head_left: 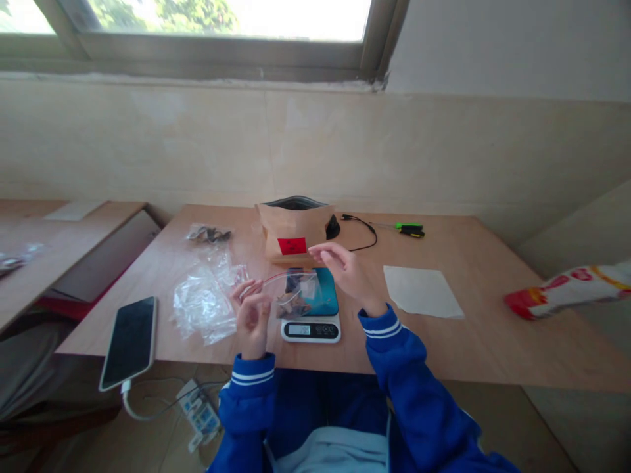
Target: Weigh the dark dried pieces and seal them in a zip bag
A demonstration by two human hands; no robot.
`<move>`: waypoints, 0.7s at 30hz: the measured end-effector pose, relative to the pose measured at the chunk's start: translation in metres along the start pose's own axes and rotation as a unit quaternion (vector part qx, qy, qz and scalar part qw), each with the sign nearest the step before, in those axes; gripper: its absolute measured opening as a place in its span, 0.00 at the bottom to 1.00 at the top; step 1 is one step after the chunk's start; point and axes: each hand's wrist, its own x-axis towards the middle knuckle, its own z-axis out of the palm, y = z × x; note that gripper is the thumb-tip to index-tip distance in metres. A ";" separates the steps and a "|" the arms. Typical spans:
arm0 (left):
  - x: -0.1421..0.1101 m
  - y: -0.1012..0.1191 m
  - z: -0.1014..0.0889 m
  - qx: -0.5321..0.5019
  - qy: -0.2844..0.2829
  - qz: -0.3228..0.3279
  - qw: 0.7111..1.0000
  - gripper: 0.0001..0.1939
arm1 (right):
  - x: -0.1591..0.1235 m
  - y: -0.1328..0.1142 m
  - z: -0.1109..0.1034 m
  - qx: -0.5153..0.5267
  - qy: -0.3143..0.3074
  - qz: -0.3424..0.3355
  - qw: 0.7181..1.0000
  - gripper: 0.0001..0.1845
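Note:
My left hand grips the left side of a clear zip bag with a red strip along its top. Brown pieces show inside the bag, which is in front of a digital scale with a teal top and a lit display. Above the scale's right side is my right hand, its thumb and fingertips pressed together near the bag's upper right corner. Whatever they pinch is too small to make out. Just behind stands an open brown paper pouch with a red label.
Loose clear bags lie left, with a small bag of dark pieces behind. A charging phone overhangs the front edge. Behind right are a black cable and screwdrivers; white paper and a red-white packet sit right.

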 end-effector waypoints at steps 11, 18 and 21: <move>0.018 0.022 -0.030 0.015 0.172 0.041 0.984 0.05 | -0.006 0.066 0.052 -0.236 -0.135 -0.012 0.962 0.31; 0.019 0.027 -0.032 0.043 0.186 0.035 0.981 0.07 | -0.008 0.066 0.051 -0.229 -0.114 -0.023 0.966 0.16; 0.018 0.026 -0.031 0.030 0.187 0.036 0.981 0.05 | -0.011 0.066 0.046 -0.197 -0.094 -0.030 0.975 0.10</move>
